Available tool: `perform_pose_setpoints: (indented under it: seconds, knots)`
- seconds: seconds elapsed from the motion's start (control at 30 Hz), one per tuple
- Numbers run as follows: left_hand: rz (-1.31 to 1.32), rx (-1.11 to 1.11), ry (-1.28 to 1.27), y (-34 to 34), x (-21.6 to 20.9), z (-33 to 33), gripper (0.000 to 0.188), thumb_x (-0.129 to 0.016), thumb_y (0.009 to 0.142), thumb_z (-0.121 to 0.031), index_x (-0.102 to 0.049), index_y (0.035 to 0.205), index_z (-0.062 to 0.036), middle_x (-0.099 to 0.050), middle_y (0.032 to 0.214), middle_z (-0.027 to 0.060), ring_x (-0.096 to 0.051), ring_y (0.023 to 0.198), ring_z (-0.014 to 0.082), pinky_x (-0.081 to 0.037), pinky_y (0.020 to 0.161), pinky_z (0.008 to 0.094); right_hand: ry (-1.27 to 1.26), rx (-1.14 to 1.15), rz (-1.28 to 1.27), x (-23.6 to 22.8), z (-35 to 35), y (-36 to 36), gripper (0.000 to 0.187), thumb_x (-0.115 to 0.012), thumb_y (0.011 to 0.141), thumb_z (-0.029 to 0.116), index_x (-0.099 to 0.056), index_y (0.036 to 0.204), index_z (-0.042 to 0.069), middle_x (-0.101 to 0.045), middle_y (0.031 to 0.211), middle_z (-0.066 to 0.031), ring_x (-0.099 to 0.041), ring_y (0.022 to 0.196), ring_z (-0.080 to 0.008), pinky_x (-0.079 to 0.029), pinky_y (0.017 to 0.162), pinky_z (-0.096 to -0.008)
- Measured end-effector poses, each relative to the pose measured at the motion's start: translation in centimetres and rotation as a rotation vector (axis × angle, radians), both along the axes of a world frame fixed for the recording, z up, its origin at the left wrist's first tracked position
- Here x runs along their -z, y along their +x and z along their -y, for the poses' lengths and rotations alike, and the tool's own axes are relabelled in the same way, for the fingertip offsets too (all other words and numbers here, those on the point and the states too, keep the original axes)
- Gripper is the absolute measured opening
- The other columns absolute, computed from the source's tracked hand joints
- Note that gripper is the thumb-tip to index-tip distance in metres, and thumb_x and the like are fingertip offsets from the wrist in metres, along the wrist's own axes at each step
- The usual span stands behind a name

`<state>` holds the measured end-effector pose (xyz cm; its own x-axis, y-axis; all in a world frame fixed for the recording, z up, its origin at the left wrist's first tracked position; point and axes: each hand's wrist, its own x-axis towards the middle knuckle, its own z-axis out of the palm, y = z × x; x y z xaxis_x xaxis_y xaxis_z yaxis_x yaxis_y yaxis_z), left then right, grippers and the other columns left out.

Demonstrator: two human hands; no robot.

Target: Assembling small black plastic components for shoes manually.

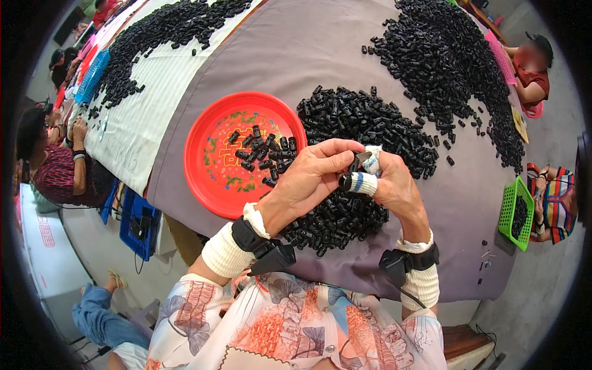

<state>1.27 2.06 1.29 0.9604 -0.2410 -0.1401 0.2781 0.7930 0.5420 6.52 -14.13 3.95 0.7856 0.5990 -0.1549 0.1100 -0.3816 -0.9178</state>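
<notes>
Both hands meet over a pile of small black plastic pieces [364,120], which look like barrel-shaped cord locks. My left hand [302,176] has its thumb and forefinger pinched at a small dark part [361,160], partly hidden by the fingers. My right hand [398,185] is closed on a black cord lock [345,181]; white wrapping covers its thumb and forefinger tips. Left of the hands lies a red round tray [200,169] with printed decoration, holding several black cord locks [262,148] on its right side.
A larger heap of black pieces [438,68] covers the far right of the grey tablecloth [246,68]. Another heap [166,31] lies on a white cloth at far left. A green basket [517,213] stands at the right edge. Other people sit along both sides.
</notes>
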Motion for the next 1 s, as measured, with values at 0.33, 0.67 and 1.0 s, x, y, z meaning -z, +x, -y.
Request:
perform_pose_setpoints:
  seconds: [0.33,0.67,1.0]
  knots:
    - [-0.036,-0.024,0.050,0.0,-0.1,0.2,0.022,-0.056,0.088,-0.012,-0.057,0.107,-0.0006,-0.061,0.096,0.0048,-0.058,0.086,0.0107,-0.047,0.077,0.0258,-0.058,-0.045,0.111,-0.1,-0.1,0.1,0.036,-0.074,0.070,0.033,-0.057,0.073,0.001,-0.052,0.061,-0.0040,-0.046,0.053,-0.0144,-0.039,0.051,-0.0298]
    - [-0.045,-0.029,0.013,-0.1,-0.7,0.5,0.021,-0.055,0.088,-0.011,-0.057,0.105,0.0006,-0.060,0.095,0.0060,-0.058,0.085,0.0113,-0.049,0.076,0.0255,0.038,0.000,0.110,0.0,0.2,-0.1,0.038,-0.075,0.068,0.033,-0.056,0.075,0.000,-0.053,0.062,-0.0071,-0.046,0.055,-0.0142,-0.039,0.052,-0.0301]
    - [-0.035,-0.005,0.010,0.2,-0.7,0.8,0.020,-0.055,0.088,-0.010,-0.058,0.105,0.0006,-0.061,0.096,0.0070,-0.059,0.086,0.0140,-0.049,0.077,0.0284,0.029,-0.063,0.121,-0.5,0.6,0.1,0.036,-0.073,0.070,0.033,-0.058,0.076,0.000,-0.054,0.063,-0.0064,-0.048,0.055,-0.0176,-0.040,0.055,-0.0309]
